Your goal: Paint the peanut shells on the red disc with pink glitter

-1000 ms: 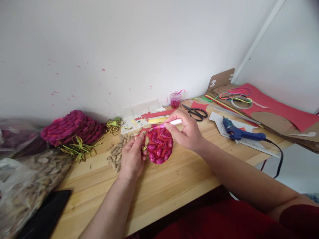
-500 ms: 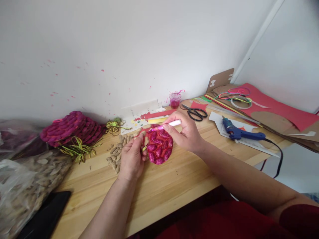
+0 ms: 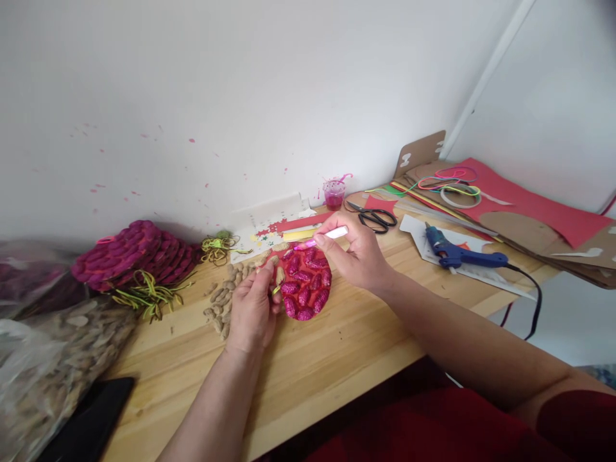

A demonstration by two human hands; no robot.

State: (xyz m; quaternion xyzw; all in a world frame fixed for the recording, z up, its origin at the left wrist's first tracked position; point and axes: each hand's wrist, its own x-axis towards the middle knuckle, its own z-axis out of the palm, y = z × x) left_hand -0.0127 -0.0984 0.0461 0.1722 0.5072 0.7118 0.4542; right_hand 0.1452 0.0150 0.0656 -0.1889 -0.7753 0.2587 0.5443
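Observation:
My left hand grips the left edge of a round red disc covered with peanut shells. Most of the shells on it are magenta and look wet; a few near my left thumb are bare tan. In my right hand is a paintbrush with a white handle, pinched between thumb and fingers. Its pink-stained tip touches or hovers just over the disc's upper part; I cannot tell which. Loose unpainted peanuts lie on the table beside my left hand.
A cup of magenta paint stands by the wall, near black-handled scissors. To the right lies a blue glue gun with a trailing cord. Stacked magenta discs, a bag of peanuts and a black flat object are left.
The view has shifted slightly. The brush tip has moved a little over the upper part of the disc. Both hands keep their hold.

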